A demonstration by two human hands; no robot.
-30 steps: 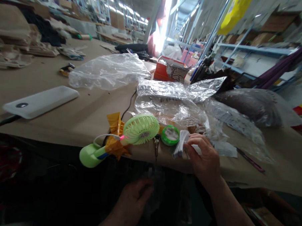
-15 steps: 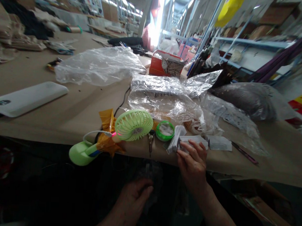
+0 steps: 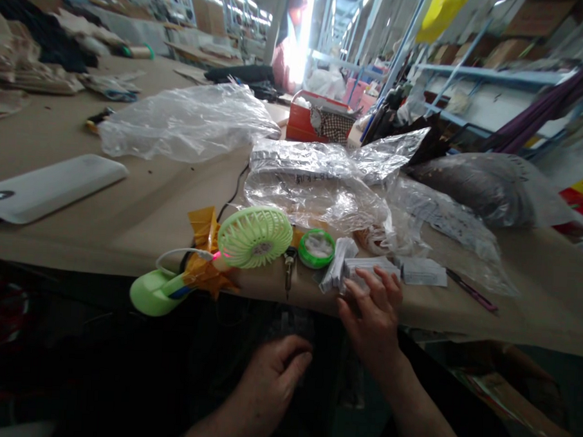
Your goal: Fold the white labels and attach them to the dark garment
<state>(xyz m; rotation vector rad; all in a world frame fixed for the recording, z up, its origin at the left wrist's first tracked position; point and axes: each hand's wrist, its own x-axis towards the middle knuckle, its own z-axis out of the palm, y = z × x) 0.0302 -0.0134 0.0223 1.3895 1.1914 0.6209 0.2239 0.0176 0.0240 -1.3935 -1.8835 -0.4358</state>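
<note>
My right hand (image 3: 371, 315) reaches over the table's front edge, its fingers spread and touching a small stack of white paper tags (image 3: 361, 268). My left hand (image 3: 269, 382) hangs below the table edge in the dark, fingers curled against something dark I cannot make out. A light green handheld fan (image 3: 252, 237), taped to the table with yellow tape (image 3: 201, 240), stands just left of the tags. Between fan and tags lie a small key-like tool (image 3: 288, 270) and a green round tin (image 3: 316, 248).
Crumpled clear plastic bags (image 3: 316, 187) lie behind the tags, another plastic bag (image 3: 184, 123) further left. A white power bank (image 3: 51, 185) sits at left. A dark bagged cushion (image 3: 481, 185), a red box (image 3: 315, 124), a thin dark stick (image 3: 472, 292) and blue shelving (image 3: 471, 75) are at right.
My right hand slid slightly back toward the table edge, its fingers spreading over the tags. My left hand rose a little and shifted right. The view drifted, moving things leftward.
</note>
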